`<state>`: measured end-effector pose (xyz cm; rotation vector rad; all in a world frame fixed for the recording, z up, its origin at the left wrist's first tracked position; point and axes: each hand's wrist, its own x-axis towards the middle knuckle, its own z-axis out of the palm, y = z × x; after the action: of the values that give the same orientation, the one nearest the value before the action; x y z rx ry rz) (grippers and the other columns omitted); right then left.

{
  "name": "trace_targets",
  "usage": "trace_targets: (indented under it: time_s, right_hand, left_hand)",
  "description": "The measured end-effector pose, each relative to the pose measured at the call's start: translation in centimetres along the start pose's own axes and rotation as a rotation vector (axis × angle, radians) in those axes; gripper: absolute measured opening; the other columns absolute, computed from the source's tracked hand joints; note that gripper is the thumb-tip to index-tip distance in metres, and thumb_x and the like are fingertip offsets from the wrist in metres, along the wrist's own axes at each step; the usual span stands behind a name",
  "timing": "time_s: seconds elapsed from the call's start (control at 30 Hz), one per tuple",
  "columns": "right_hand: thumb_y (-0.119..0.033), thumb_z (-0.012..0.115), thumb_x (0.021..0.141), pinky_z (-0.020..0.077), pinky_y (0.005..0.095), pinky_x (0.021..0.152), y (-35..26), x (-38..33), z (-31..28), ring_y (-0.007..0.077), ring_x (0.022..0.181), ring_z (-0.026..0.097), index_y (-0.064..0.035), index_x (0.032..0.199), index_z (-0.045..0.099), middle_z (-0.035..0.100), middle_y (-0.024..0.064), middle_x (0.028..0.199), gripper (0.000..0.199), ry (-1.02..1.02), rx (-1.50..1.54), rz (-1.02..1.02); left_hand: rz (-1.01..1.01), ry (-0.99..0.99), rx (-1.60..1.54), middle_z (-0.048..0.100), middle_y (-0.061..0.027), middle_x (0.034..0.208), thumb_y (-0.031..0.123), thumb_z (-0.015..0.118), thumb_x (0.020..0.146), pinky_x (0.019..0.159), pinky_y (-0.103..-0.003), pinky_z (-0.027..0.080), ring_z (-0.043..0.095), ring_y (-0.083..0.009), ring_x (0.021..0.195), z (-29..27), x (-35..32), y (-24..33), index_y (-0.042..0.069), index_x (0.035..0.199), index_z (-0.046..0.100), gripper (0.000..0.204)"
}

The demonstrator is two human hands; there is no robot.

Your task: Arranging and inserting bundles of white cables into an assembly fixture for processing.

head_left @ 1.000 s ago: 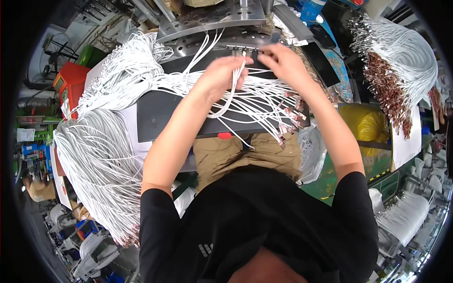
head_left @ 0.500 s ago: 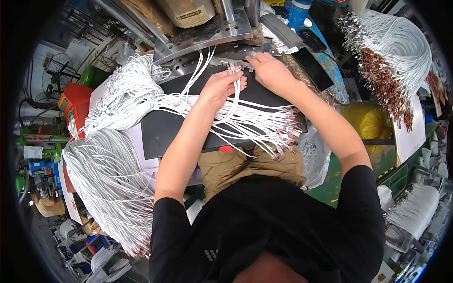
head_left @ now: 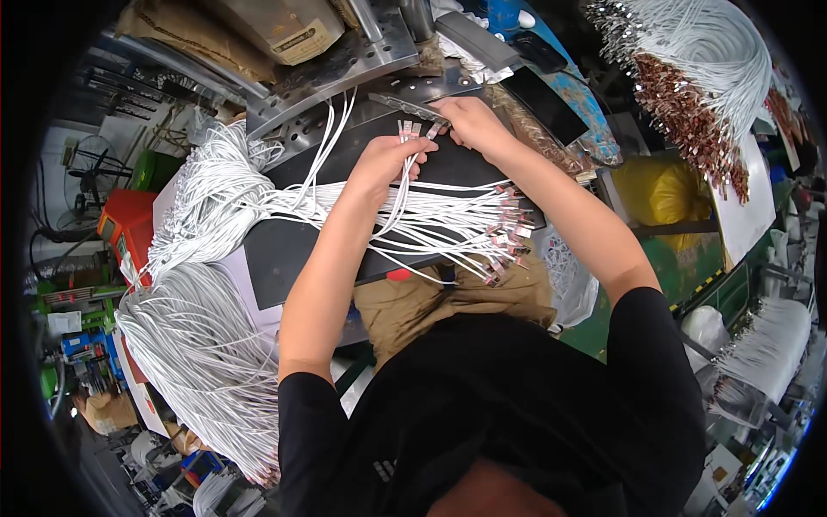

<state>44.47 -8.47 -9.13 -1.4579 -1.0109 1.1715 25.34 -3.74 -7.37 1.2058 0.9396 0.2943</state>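
Worked over a black mat (head_left: 284,258) laid on the worktop (head_left: 293,142). Held the left hand (head_left: 383,164) curled shut around a small clutch of white wires (head_left: 405,185), with their metal-tipped ends (head_left: 407,129) standing up just past the fingers. Pinched one of those ends between thumb and forefinger of the right hand (head_left: 469,125), just beside a narrow metal strip (head_left: 413,105) at the far edge of the mat. Could not tell whether that tip touched the strip.

Judged as sorting single ends out of the clutch and bringing them to the strip one at a time. Called for a firm but not crushing grip with the left hand, low enough on the wires to leave the tips free, yet close enough to stop them splaying. Called also for taking only the outermost end with the right hand, gripped behind the metal tip, not on it, so as to steer it straight and see it clearly.

Had a fan of wires (head_left: 504,228) with reddish terminals spread across the mat under the forearms, and a large hank (head_left: 198,345) of white wire hanging off the left side. Seemed wise to lift the elbows clear of the fan, and to draw each wire out along its length, not sideways, to avoid snagging or dragging its neighbours.
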Motion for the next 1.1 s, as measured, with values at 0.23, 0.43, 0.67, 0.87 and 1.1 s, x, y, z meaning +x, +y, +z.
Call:
trace_targets:
  time_s: [0.23, 0.43, 0.67, 0.87, 1.1]
  right_hand:
    - [-0.03, 0.061, 0.088, 0.049, 0.0268, 0.065, 2.4, 1.3, -0.5, 0.0135, 0.07, 0.064, -0.002, 0.115, 0.071, 0.069, 0.0063, 0.079, 0.04, 0.018, -0.236, -0.221]
    - [-0.016, 0.066, 0.085, 0.046, 0.024, 0.064, 0.3, 0.7, -1.6, 0.0095, 0.069, 0.06, 0.0043, 0.115, 0.067, 0.066, 0.0031, 0.078, 0.036, -0.068, -0.099, -0.023]
    - [-0.023, 0.068, 0.082, 0.0497, 0.0262, 0.069, 1.4, 1.3, -1.5, 0.0138, 0.073, 0.065, 0.0043, 0.108, 0.071, 0.072, 0.0085, 0.083, 0.037, -0.183, -0.214, -0.152]
    - [-0.028, 0.076, 0.082, 0.051, 0.0266, 0.069, 1.1, 0.6, -1.5, 0.0147, 0.075, 0.067, 0.0058, 0.106, 0.07, 0.073, 0.0094, 0.086, 0.042, -0.164, -0.286, -0.179]
    - [-0.036, 0.083, 0.08, 0.0524, 0.0281, 0.069, 1.1, 0.8, -3.0, 0.0143, 0.076, 0.067, 0.0039, 0.109, 0.07, 0.073, 0.0094, 0.088, 0.051, -0.165, -0.078, -0.062]
  left_hand:
    - [-0.02, 0.007, -0.036, 0.065, 0.0025, 0.08, 0.024, 0.067, 0.095, 0.06, -0.02, 0.045, 0.057, -0.0062, 0.065, 0.6, -0.5, 0.2, 0.003, 0.105, 0.073, 0.024]
    - [-0.013, -0.018, -0.054, 0.065, 0.0035, 0.078, 0.024, 0.068, 0.094, 0.062, -0.021, 0.047, 0.06, -0.0063, 0.067, -1.4, -0.5, -0.8, 0.006, 0.106, 0.071, 0.022]
    - [0.01, 0.03, 0.066, 0.065, 0.0045, 0.078, 0.025, 0.069, 0.094, 0.064, -0.02, 0.049, 0.061, -0.0057, 0.068, -0.9, 0.2, -0.9, 0.009, 0.097, 0.071, 0.017]
    - [0.03, 0.081, -0.012, 0.064, 0.0049, 0.077, 0.026, 0.07, 0.093, 0.063, -0.02, 0.048, 0.059, -0.0055, 0.065, -0.4, -0.6, -0.7, 0.009, 0.094, 0.07, 0.017]
    - [-0.002, 0.075, -0.084, 0.064, 0.0046, 0.075, 0.026, 0.071, 0.093, 0.061, -0.02, 0.047, 0.058, -0.0054, 0.062, -1.6, -0.3, -0.7, 0.009, 0.091, 0.069, 0.017]
